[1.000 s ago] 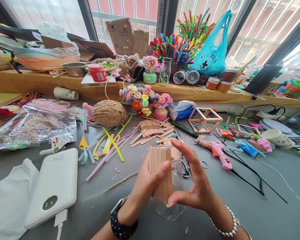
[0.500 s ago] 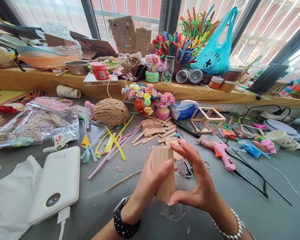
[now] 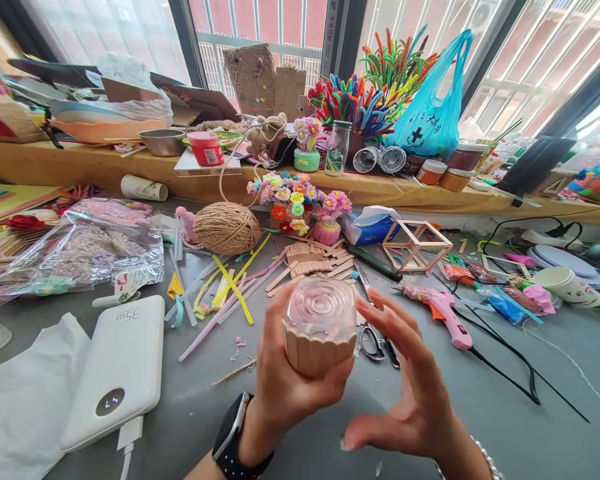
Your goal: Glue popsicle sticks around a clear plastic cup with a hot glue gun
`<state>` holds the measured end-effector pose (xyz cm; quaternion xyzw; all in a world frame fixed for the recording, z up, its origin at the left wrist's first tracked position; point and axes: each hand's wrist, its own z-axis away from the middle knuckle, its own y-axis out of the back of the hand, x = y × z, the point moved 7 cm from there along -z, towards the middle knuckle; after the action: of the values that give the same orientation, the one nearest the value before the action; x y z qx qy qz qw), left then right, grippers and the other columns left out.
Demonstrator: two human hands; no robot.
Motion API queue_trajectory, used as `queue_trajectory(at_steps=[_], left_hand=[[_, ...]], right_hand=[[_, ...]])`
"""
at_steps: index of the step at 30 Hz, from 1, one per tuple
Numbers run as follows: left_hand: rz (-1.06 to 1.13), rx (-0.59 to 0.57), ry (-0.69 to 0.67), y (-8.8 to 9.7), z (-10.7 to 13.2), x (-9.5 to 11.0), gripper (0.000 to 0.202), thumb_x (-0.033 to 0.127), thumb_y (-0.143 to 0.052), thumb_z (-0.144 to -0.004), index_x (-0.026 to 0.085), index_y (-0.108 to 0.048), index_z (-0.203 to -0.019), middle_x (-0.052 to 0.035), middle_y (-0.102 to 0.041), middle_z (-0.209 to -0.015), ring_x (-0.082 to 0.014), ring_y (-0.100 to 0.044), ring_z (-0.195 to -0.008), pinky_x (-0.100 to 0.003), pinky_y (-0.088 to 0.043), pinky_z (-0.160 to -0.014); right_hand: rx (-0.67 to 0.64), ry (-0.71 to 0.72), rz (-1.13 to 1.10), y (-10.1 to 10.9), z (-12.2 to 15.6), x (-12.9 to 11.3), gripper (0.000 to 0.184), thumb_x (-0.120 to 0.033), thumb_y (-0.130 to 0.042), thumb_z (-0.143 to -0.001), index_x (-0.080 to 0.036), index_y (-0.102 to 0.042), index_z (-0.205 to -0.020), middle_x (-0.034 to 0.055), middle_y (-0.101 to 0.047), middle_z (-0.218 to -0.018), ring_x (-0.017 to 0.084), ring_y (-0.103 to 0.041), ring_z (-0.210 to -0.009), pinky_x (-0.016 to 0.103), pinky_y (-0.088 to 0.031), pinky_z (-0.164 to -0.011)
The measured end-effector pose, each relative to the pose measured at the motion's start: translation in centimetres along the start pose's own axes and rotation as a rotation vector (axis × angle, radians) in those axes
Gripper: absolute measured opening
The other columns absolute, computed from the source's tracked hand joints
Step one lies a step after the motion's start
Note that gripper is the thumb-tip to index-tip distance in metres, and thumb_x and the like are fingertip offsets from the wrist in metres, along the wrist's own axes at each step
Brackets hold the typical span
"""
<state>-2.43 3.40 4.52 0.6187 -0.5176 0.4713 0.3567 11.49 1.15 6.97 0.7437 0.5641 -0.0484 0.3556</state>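
My left hand [image 3: 290,373] is wrapped round a clear plastic container [image 3: 323,303] with popsicle sticks [image 3: 315,350] lined side by side along its wall. Its clear end, marked with concentric rings, faces up toward me. My right hand [image 3: 405,380] is held just to the right of it, thumb and fingers spread, with nothing between them. Behind the right fingers lies a pair of scissors [image 3: 373,343]. Loose popsicle sticks [image 3: 307,259] are piled on the grey table beyond the container.
A pink glue gun [image 3: 445,310] with its black cord lies at right, near a wooden stick cube frame [image 3: 417,245]. At left are a white power bank [image 3: 125,367] and crumpled white paper [image 3: 35,393]. A twine ball [image 3: 227,228] and pipe-cleaner flowers [image 3: 293,193] stand at the back.
The container has been turned so that its ringed clear end shows instead of its stick-covered side. My right hand has let go and moved slightly down and right.
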Motion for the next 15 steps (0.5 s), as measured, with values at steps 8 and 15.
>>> queue_trajectory(at_steps=[8, 15], left_hand=[[0.023, 0.147, -0.117, -0.1, 0.8, 0.4, 0.076, 0.022, -0.080, -0.038, 0.022, -0.048, -0.107, -0.0088, -0.061, -0.099, -0.0300, -0.057, -0.095, -0.039, -0.037, -0.089], [0.026, 0.099, -0.038, -0.4, 0.9, -0.4, 0.082, 0.026, -0.081, -0.034, 0.023, -0.046, -0.108, -0.0089, -0.059, -0.101, -0.0312, -0.054, -0.099, -0.038, -0.037, -0.089]], right_hand=[[0.077, -0.019, -0.023, 0.8, -0.4, 0.3, 0.051, -0.049, -0.054, -0.076, -0.030, -0.044, -0.122, 0.0056, -0.052, -0.122, 0.030, -0.039, -0.121, 0.056, -0.036, -0.096], [0.071, -0.052, -0.045, 0.7, -0.3, 0.0, 0.033, -0.038, -0.056, -0.079, -0.030, -0.053, -0.111, 0.0042, -0.053, -0.116, 0.026, -0.046, -0.114, 0.048, -0.040, -0.095]])
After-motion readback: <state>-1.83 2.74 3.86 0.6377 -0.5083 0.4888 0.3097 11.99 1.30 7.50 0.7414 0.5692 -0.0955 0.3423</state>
